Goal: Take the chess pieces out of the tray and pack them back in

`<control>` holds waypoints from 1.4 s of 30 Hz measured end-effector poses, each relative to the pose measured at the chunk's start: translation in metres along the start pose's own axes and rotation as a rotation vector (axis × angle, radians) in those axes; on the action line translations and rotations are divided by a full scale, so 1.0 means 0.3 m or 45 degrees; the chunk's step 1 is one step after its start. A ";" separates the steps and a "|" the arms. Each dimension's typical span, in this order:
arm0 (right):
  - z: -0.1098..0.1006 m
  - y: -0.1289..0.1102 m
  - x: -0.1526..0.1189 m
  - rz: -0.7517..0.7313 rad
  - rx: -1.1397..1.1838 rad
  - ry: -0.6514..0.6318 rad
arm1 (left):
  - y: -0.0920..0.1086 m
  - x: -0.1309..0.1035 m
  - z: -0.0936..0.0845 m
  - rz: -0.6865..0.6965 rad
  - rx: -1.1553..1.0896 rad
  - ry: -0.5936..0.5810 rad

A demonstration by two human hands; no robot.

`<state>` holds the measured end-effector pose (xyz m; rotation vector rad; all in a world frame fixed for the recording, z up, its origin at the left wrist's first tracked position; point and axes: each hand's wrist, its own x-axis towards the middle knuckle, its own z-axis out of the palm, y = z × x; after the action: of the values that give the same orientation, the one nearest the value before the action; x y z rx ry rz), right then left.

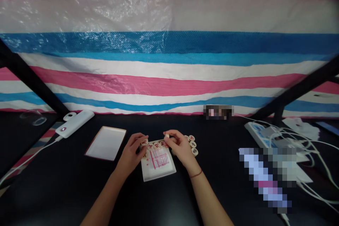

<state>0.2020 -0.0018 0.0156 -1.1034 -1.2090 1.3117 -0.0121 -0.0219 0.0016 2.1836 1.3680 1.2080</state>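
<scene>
A shallow white box (158,176) with red marker lines on its bottom lies in front of me. Along its far side sits a row of round Chinese chess pieces (156,145) with red characters. My left hand (133,153) is closed at the box's far left corner, its fingertips on a chess piece (144,142). My right hand (179,144) pinches another chess piece (166,136), seen edge-on, above the far right corner. More chess pieces (193,144) are grouped on the table beside my right hand, partly hidden by it.
A box lid (106,143), white inside, lies open side up at left. Behind it is a white power bank (75,124) with a cable. At right are a power strip (255,132), tangled white cables (307,141) and a blurred-out object. A striped sheet (169,42) hangs behind the black table.
</scene>
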 end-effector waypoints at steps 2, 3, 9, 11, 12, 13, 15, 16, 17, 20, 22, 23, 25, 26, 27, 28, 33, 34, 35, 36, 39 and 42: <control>-0.002 0.008 -0.003 -0.016 -0.007 -0.001 | 0.012 -0.002 0.000 0.005 -0.004 -0.067; -0.003 0.013 -0.004 -0.027 -0.013 -0.001 | 0.020 -0.003 0.001 0.029 0.009 -0.115; -0.003 0.037 -0.005 -0.045 -0.071 -0.019 | 0.050 -0.002 0.013 0.192 0.262 -0.420; 0.000 0.032 -0.012 -0.049 -0.109 -0.049 | 0.047 -0.003 0.015 0.176 0.301 -0.424; 0.002 0.028 -0.017 -0.070 -0.144 -0.070 | 0.042 -0.005 0.017 0.159 0.304 -0.407; 0.004 0.022 -0.023 -0.110 -0.192 -0.097 | 0.035 -0.008 0.020 0.135 0.299 -0.381; 0.012 0.010 -0.039 -0.238 -0.318 -0.159 | 0.016 -0.018 0.030 0.084 0.284 -0.337; 0.017 0.004 -0.048 -0.312 -0.394 -0.195 | 0.004 -0.023 0.038 0.067 0.275 -0.331; 0.023 0.000 -0.057 -0.379 -0.472 -0.235 | -0.007 -0.028 0.045 0.059 0.265 -0.339; 0.041 -0.004 -0.077 -0.518 -0.685 -0.351 | -0.037 -0.039 0.066 0.080 0.221 -0.382; 0.050 0.001 -0.082 -0.591 -0.822 -0.395 | -0.049 -0.043 0.073 0.093 0.200 -0.383; 0.054 0.004 -0.082 -0.618 -0.896 -0.408 | -0.052 -0.043 0.074 0.096 0.195 -0.378; 0.058 0.010 -0.080 -0.655 -1.034 -0.435 | -0.055 -0.043 0.074 0.095 0.190 -0.373; 0.060 0.011 -0.079 -0.664 -1.086 -0.448 | -0.055 -0.043 0.073 0.093 0.188 -0.373; 0.061 0.011 -0.079 -0.672 -1.124 -0.450 | -0.055 -0.043 0.072 0.092 0.186 -0.374; 0.063 0.009 -0.079 -0.677 -1.151 -0.442 | -0.054 -0.043 0.072 0.090 0.184 -0.374; 0.058 -0.005 -0.084 -0.654 -1.188 -0.340 | -0.046 -0.043 0.073 0.046 0.186 -0.384; 0.046 -0.007 -0.080 -0.656 -1.171 -0.306 | -0.041 -0.042 0.073 0.026 0.190 -0.390; 0.028 -0.009 -0.074 -0.659 -1.157 -0.246 | -0.036 -0.040 0.073 0.005 0.196 -0.396; 0.005 -0.011 -0.064 -0.652 -1.160 -0.156 | -0.030 -0.038 0.072 -0.014 0.201 -0.403; -0.087 -0.018 -0.018 -0.517 -1.348 0.212 | -0.017 -0.033 0.071 -0.046 0.206 -0.426; -0.174 -0.031 0.036 -0.257 -1.692 0.308 | -0.017 -0.030 0.072 -0.044 0.210 -0.427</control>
<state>0.2536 0.0136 0.0205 -1.8704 -1.9629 0.0448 -0.0001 -0.0232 -0.0189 2.3299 1.3931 0.6946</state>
